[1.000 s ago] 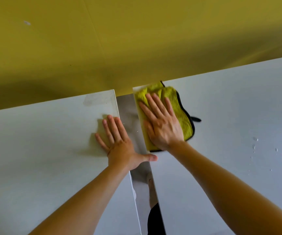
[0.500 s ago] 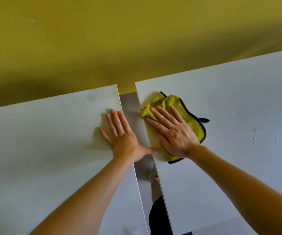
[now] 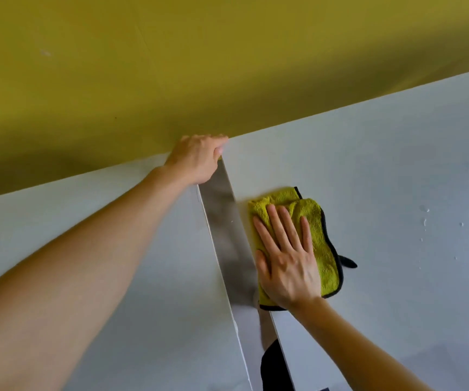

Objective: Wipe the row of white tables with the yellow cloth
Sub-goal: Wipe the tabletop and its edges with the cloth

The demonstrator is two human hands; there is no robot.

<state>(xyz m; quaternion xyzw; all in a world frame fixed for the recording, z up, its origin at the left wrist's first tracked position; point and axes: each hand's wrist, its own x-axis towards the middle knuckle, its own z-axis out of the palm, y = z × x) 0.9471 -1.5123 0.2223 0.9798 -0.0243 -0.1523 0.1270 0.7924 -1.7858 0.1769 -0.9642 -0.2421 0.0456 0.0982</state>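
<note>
Yellow cloth [image 3: 320, 221] lies by the left edge of the right white table [image 3: 382, 165], pressed flat under the right hand [image 3: 286, 263], whose fingers are straight and spread. The left hand [image 3: 196, 159] curls its fingers over the far right corner of the left white table [image 3: 143, 277]. Water droplets [image 3: 425, 215] dot the right tabletop, and an olive-yellow wall [image 3: 171, 66] lies beyond.

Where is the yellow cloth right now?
In the head view, the cloth lies on the right table by its left edge, beside the gap, pressed flat under the right hand. The left hand grips the left table at its far corner.
</note>
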